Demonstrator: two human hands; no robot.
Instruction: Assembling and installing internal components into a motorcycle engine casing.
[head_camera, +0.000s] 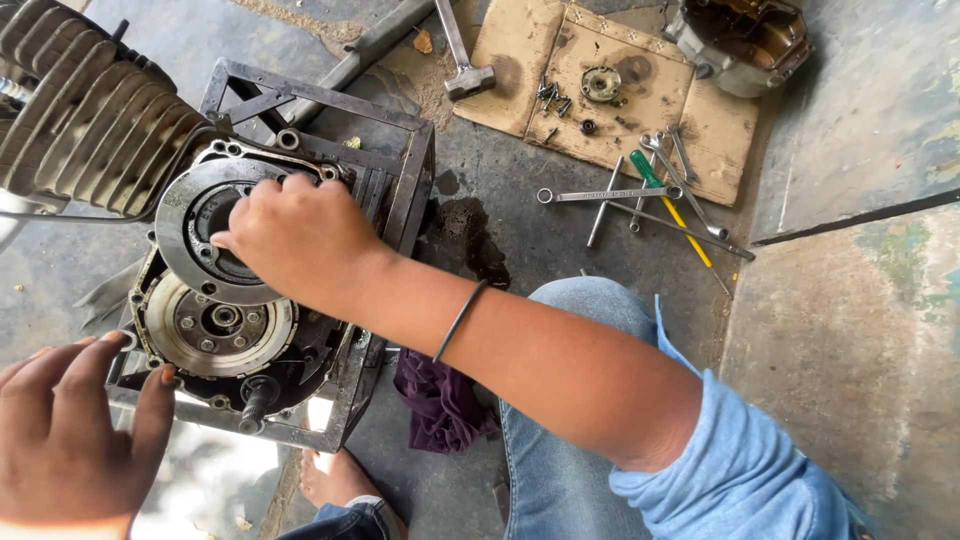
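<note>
An engine with a finned cylinder (90, 110) lies on its side in a steel frame stand (405, 190). The open case shows the round clutch assembly (215, 325). My right hand (295, 235) reaches in from the right, its fingers closed on the middle of a dark round metal plate (180, 235) held over the upper part of the clutch. A thin black bangle (458, 322) sits on that forearm. At the lower left, my left hand (70, 430) rests with fingers spread on the case edge and the frame's near corner, holding nothing.
On the cardboard sheet (520, 45) lie a hammer (465, 75), loose bolts (550, 95) and a small round part (600, 83). Wrenches (610, 195) and a green-handled screwdriver (648, 172) lie on the floor. An engine cover (745, 40) sits beyond them; a purple rag (440, 400) and my foot (335, 478) are by the stand.
</note>
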